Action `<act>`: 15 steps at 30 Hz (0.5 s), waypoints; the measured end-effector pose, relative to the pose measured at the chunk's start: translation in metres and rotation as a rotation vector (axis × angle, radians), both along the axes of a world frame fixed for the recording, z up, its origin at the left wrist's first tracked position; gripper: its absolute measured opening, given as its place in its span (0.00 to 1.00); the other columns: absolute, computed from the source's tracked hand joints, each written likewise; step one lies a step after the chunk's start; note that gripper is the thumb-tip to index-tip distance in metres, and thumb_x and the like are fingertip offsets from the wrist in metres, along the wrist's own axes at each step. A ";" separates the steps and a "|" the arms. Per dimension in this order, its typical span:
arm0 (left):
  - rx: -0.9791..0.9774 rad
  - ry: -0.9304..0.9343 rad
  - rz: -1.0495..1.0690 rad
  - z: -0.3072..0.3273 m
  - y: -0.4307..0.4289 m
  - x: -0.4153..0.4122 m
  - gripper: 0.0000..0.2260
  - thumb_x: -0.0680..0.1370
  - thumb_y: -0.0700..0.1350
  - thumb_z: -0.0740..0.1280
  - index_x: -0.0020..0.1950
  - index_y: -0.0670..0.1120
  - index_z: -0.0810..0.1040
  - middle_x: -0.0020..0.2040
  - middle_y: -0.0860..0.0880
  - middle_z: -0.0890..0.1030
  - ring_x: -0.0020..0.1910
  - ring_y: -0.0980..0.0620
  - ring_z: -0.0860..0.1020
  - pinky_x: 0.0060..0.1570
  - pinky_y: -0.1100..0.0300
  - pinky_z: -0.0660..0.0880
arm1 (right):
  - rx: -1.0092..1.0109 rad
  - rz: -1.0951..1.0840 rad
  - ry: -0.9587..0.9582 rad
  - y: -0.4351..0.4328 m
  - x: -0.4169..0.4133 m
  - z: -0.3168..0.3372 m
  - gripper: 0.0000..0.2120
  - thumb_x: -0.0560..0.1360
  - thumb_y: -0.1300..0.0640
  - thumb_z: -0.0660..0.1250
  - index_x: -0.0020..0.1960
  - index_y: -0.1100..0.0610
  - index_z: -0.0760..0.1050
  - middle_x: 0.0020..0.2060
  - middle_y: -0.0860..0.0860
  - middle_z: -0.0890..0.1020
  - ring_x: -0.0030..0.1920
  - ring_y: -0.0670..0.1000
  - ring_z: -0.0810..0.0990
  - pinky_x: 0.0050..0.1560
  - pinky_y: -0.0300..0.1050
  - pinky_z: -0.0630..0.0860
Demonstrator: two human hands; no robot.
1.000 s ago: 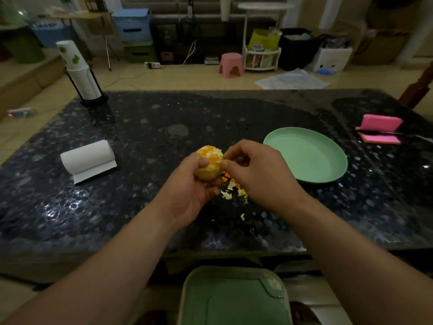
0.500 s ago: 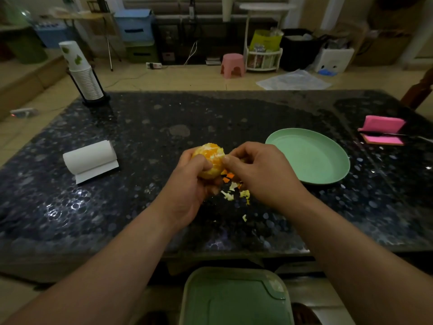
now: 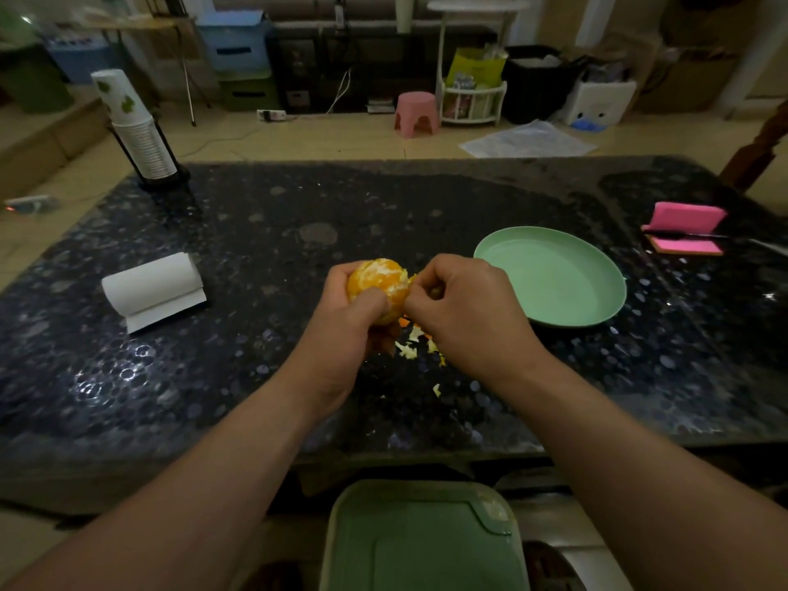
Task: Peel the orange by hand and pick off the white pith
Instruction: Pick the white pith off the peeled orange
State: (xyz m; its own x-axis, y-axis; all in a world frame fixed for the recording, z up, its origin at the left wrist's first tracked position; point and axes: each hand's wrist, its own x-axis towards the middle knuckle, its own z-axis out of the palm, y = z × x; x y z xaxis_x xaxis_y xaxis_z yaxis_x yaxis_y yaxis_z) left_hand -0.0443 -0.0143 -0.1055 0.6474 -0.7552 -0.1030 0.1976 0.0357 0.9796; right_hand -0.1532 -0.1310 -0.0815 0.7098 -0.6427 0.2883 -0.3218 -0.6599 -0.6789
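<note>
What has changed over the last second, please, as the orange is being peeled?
The left hand has turned the orange slightly, its thumb now lying across the front; the right hand still pinches at its right edge. Peel scraps, green plate and paper roll stayed put.

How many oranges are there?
1. The orange is gripped in the left hand above the table, and the right hand pinches at its side. No other orange shows, though the hands could hide something small.
</note>
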 end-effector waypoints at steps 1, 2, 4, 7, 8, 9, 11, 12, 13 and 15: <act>-0.011 0.022 -0.004 0.001 0.000 0.000 0.23 0.71 0.45 0.66 0.67 0.47 0.72 0.53 0.41 0.80 0.40 0.49 0.78 0.34 0.55 0.74 | 0.003 0.004 -0.008 -0.001 0.000 0.000 0.06 0.77 0.55 0.72 0.41 0.51 0.81 0.33 0.45 0.82 0.33 0.44 0.81 0.33 0.40 0.76; -0.028 0.055 -0.008 0.002 0.000 0.000 0.23 0.71 0.44 0.65 0.67 0.46 0.72 0.53 0.40 0.80 0.39 0.49 0.78 0.33 0.56 0.74 | 0.020 0.013 -0.021 -0.002 -0.001 0.001 0.05 0.78 0.55 0.72 0.43 0.51 0.82 0.33 0.45 0.83 0.33 0.45 0.81 0.34 0.42 0.78; -0.073 0.132 -0.012 0.004 0.000 0.002 0.24 0.71 0.43 0.64 0.67 0.44 0.72 0.52 0.40 0.80 0.37 0.48 0.78 0.31 0.57 0.73 | 0.089 0.046 -0.048 -0.005 -0.002 0.003 0.04 0.78 0.57 0.71 0.44 0.51 0.83 0.34 0.46 0.84 0.33 0.46 0.82 0.37 0.47 0.82; -0.107 0.174 -0.025 0.005 0.001 0.007 0.23 0.71 0.42 0.64 0.68 0.43 0.71 0.51 0.41 0.81 0.37 0.48 0.79 0.31 0.57 0.73 | 0.151 0.100 -0.041 -0.007 -0.005 0.007 0.03 0.78 0.56 0.72 0.48 0.49 0.84 0.36 0.47 0.85 0.34 0.47 0.84 0.40 0.53 0.84; -0.109 0.170 -0.025 0.005 0.002 0.008 0.24 0.72 0.42 0.64 0.68 0.43 0.71 0.51 0.41 0.81 0.37 0.48 0.79 0.31 0.56 0.74 | 0.152 0.116 -0.035 -0.007 -0.006 0.007 0.02 0.79 0.55 0.73 0.49 0.49 0.84 0.37 0.46 0.85 0.35 0.47 0.85 0.41 0.54 0.84; -0.105 0.163 -0.023 0.005 0.002 0.008 0.24 0.71 0.42 0.64 0.68 0.43 0.71 0.51 0.41 0.81 0.37 0.48 0.79 0.31 0.56 0.74 | 0.152 0.128 -0.030 -0.007 -0.006 0.009 0.02 0.79 0.53 0.73 0.50 0.48 0.85 0.37 0.46 0.86 0.36 0.46 0.85 0.42 0.54 0.85; -0.099 0.144 -0.015 0.005 0.002 0.008 0.25 0.71 0.42 0.65 0.68 0.43 0.71 0.51 0.41 0.81 0.37 0.48 0.79 0.32 0.56 0.73 | 0.151 0.133 -0.026 -0.007 -0.007 0.010 0.03 0.80 0.50 0.73 0.50 0.48 0.85 0.38 0.46 0.86 0.37 0.46 0.85 0.43 0.54 0.85; -0.093 0.124 -0.009 0.005 0.002 0.007 0.25 0.71 0.42 0.65 0.68 0.44 0.71 0.51 0.41 0.80 0.38 0.48 0.79 0.32 0.55 0.74 | 0.147 0.126 -0.024 -0.006 -0.007 0.011 0.03 0.79 0.50 0.73 0.50 0.48 0.85 0.37 0.46 0.86 0.37 0.46 0.85 0.43 0.54 0.85; -0.083 0.092 -0.003 0.005 0.003 0.007 0.24 0.71 0.43 0.65 0.67 0.44 0.71 0.52 0.40 0.80 0.39 0.48 0.79 0.32 0.55 0.74 | 0.137 0.116 -0.021 -0.006 -0.006 0.011 0.03 0.79 0.50 0.73 0.50 0.48 0.85 0.37 0.46 0.86 0.37 0.45 0.85 0.43 0.52 0.85; -0.051 -0.008 0.011 0.005 0.003 0.006 0.23 0.71 0.44 0.66 0.67 0.47 0.71 0.55 0.40 0.80 0.42 0.48 0.80 0.34 0.55 0.76 | 0.098 0.089 -0.012 -0.003 -0.004 0.011 0.03 0.79 0.51 0.73 0.47 0.48 0.85 0.36 0.45 0.85 0.36 0.43 0.84 0.40 0.46 0.83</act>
State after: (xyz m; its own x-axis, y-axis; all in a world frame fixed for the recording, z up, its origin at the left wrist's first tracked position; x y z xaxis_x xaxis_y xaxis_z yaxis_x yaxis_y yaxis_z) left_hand -0.0378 -0.0112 -0.1010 0.6563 -0.7522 -0.0589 0.1886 0.0880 0.9781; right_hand -0.1574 -0.1343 -0.0705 0.7624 -0.6028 0.2355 -0.2566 -0.6156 -0.7451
